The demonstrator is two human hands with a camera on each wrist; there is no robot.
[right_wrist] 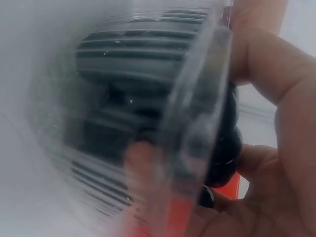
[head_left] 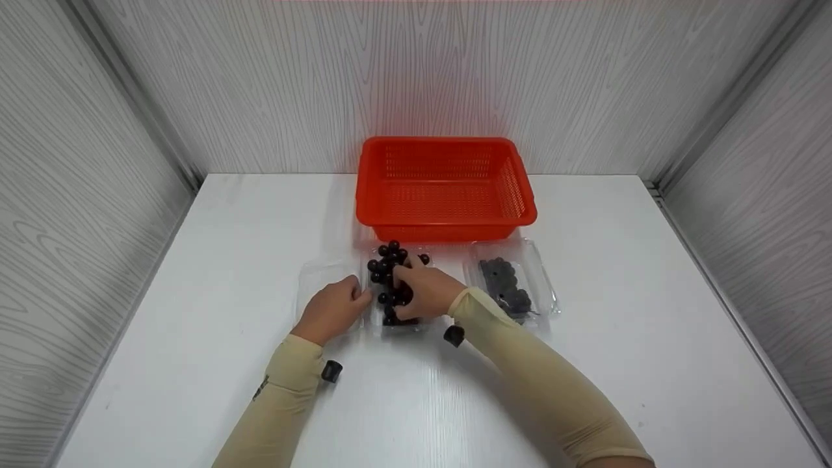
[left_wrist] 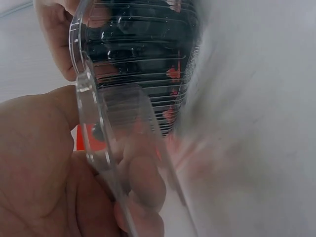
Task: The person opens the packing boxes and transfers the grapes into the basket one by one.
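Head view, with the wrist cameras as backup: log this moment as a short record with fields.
Left hand: grips the left edge of the open clear container
Right hand: grips dark grapes in that container
Second container: to the right, dark bunch inside
Red basket: upright, behind both containers
Surface: white tabletop

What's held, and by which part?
The left hand holds the open container by its lid-side edge; the right hand holds the dark grapes by the bunch's right side.

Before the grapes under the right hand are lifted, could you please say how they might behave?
The grapes might flex, being many balls clustered together. Their shine suggests slipperiness, and their roundness means loose ones could roll.
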